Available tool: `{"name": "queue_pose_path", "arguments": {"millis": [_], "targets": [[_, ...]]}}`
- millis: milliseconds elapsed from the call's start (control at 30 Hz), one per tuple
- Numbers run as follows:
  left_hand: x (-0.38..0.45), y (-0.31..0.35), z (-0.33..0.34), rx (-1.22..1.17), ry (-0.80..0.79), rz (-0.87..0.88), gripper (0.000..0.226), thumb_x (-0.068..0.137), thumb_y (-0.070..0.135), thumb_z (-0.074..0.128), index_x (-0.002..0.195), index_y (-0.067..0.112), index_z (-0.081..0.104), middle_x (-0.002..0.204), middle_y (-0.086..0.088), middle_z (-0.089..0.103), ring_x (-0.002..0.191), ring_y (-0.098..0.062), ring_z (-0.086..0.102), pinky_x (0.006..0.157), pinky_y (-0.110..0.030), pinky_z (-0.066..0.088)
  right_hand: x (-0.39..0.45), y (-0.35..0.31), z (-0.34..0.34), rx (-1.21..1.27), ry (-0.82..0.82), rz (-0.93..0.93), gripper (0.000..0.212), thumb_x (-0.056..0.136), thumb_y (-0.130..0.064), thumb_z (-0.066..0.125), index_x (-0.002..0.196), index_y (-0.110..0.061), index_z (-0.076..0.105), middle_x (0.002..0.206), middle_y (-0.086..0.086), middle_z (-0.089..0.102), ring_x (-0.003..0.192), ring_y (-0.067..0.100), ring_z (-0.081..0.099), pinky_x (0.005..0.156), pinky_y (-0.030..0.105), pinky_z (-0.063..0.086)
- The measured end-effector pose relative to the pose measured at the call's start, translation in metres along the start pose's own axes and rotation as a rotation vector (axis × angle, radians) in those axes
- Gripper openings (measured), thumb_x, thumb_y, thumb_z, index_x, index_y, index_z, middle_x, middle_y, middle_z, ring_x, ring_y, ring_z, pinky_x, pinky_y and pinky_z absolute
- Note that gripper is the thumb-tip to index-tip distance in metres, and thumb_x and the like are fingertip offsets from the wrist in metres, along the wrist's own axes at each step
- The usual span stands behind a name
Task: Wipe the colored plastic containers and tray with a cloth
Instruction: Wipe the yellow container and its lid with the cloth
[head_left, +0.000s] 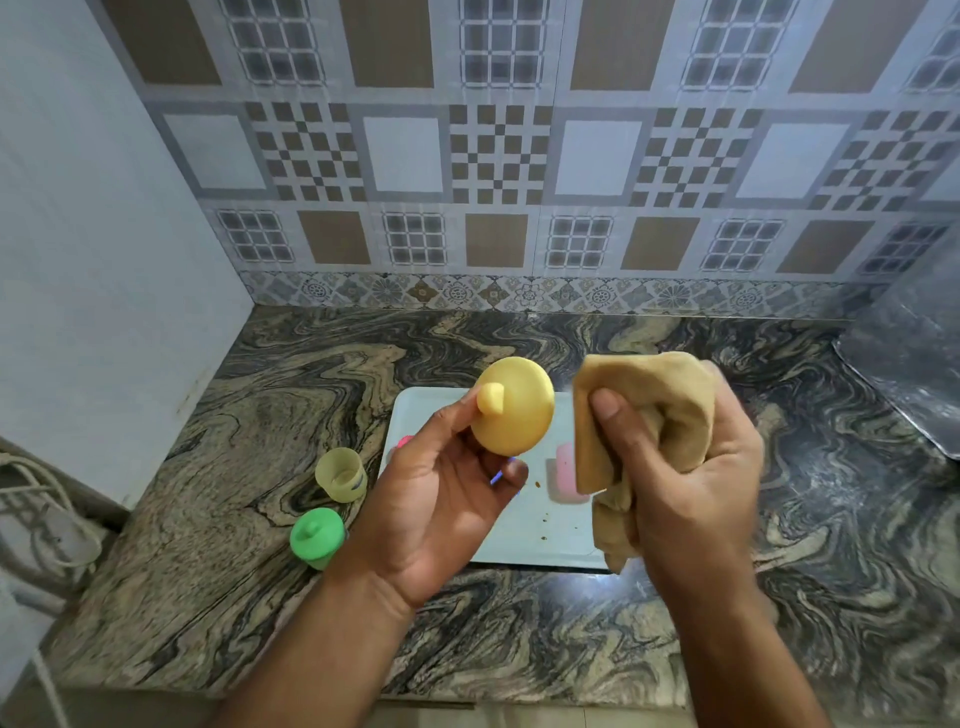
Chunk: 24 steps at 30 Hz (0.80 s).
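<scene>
My left hand (447, 499) holds a round yellow lid (519, 410) with a small knob, raised above the tray. My right hand (691, 467) grips a bunched tan cloth (654, 415) just right of the lid, a small gap between them. Below lies a pale blue tray (540, 530) with a pink container (563, 470) on it, partly hidden by the cloth. A pink and a blue piece peek out behind my left hand. Left of the tray stand an open yellow container (340, 474) and a green container (317, 538) with its lid on.
The marble counter (260, 415) runs to a tiled back wall and a white side wall on the left. White cables (47, 509) hang at the left edge. A grey shiny surface (914, 364) sits at the far right. Brown crumbs dot the tray.
</scene>
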<state>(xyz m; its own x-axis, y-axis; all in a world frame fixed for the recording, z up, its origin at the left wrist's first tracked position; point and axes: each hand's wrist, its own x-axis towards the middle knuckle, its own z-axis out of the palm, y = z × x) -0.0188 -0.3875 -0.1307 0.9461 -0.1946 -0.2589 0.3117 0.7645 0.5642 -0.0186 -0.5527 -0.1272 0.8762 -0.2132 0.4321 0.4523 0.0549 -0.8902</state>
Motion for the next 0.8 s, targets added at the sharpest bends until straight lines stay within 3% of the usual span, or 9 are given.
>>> {"name": "queue_pose_path", "arguments": {"millis": [67,133,200,267,333,433,600,700,800], "targets": [[0.001,-0.003,-0.002,0.009,-0.033,-0.019,0.019,0.066,0.027,0.091,0.082,0.019,0.084,0.095,-0.001,0.074,0.080,-0.011,0.063,0.060,-0.023,0.049,-0.005,-0.003,0.008,0.012,-0.038,-0.002,0.021,0.086,-0.010,0.081,0.095,0.003,0.067,0.081,-0.015,0.064,0.071,-0.004,0.061,0.064,0.012,0.051],[0.002,-0.005,-0.005,0.028,-0.070,-0.014,0.032,0.057,0.031,0.099,0.083,0.018,0.084,0.096,-0.001,0.075,0.078,-0.010,0.064,0.059,-0.022,0.048,-0.003,-0.001,0.014,0.001,0.017,0.010,0.027,0.085,-0.013,0.080,0.095,0.008,0.066,0.078,-0.012,0.063,0.070,-0.003,0.060,0.064,0.013,0.050],[0.001,-0.004,-0.006,0.060,-0.059,0.008,0.045,0.043,0.033,0.105,0.079,0.017,0.083,0.090,-0.001,0.076,0.070,-0.010,0.068,0.056,-0.022,0.049,0.003,0.006,0.014,-0.005,0.126,0.084,0.021,0.087,-0.021,0.085,0.095,-0.006,0.071,0.079,-0.007,0.065,0.071,0.006,0.060,0.067,0.026,0.051],[0.001,-0.003,-0.008,0.097,-0.036,0.032,0.036,0.052,0.031,0.101,0.079,0.016,0.082,0.092,-0.005,0.075,0.069,-0.012,0.067,0.056,-0.023,0.048,0.009,0.009,0.006,0.059,0.174,0.186,0.019,0.086,-0.031,0.086,0.093,-0.019,0.074,0.076,-0.005,0.065,0.065,0.014,0.058,0.063,0.032,0.049],[0.002,-0.001,-0.010,0.199,-0.016,0.090,0.019,0.072,0.031,0.083,0.085,0.018,0.084,0.097,-0.005,0.073,0.076,-0.011,0.064,0.062,-0.022,0.047,0.011,0.009,-0.002,0.072,0.085,0.260,0.027,0.082,-0.040,0.084,0.097,-0.019,0.075,0.079,0.001,0.068,0.061,0.017,0.057,0.058,0.023,0.047],[0.001,0.003,-0.012,0.374,-0.052,0.197,0.021,0.090,0.026,0.063,0.093,0.021,0.084,0.088,0.002,0.072,0.077,-0.005,0.060,0.067,-0.016,0.049,0.010,0.008,-0.006,0.041,-0.083,0.281,0.025,0.082,-0.032,0.084,0.100,-0.017,0.076,0.084,0.004,0.068,0.060,0.011,0.059,0.049,0.014,0.044],[0.002,0.009,-0.015,0.688,-0.116,0.332,0.017,0.094,0.032,0.069,0.097,0.017,0.076,0.081,-0.001,0.060,0.075,-0.010,0.048,0.070,-0.022,0.041,0.005,0.011,-0.002,0.083,-0.121,0.286,0.021,0.075,-0.014,0.085,0.093,-0.011,0.075,0.077,-0.002,0.072,0.069,0.009,0.066,0.058,0.021,0.053],[0.003,0.014,-0.014,0.764,-0.077,0.377,0.029,0.093,0.030,0.071,0.114,0.010,0.072,0.093,-0.002,0.068,0.079,-0.009,0.062,0.074,-0.021,0.048,0.005,0.017,0.001,0.130,-0.115,0.281,0.021,0.077,-0.008,0.082,0.096,-0.003,0.073,0.078,0.004,0.070,0.067,0.012,0.065,0.058,0.022,0.053],[0.002,0.013,-0.016,0.856,-0.056,0.491,0.047,0.083,0.030,0.083,0.127,0.024,0.067,0.108,0.005,0.069,0.085,-0.015,0.074,0.081,-0.029,0.059,0.006,0.020,0.000,0.106,-0.086,0.286,0.028,0.079,-0.011,0.081,0.101,0.002,0.072,0.077,0.008,0.068,0.063,0.014,0.063,0.055,0.023,0.050]]}}
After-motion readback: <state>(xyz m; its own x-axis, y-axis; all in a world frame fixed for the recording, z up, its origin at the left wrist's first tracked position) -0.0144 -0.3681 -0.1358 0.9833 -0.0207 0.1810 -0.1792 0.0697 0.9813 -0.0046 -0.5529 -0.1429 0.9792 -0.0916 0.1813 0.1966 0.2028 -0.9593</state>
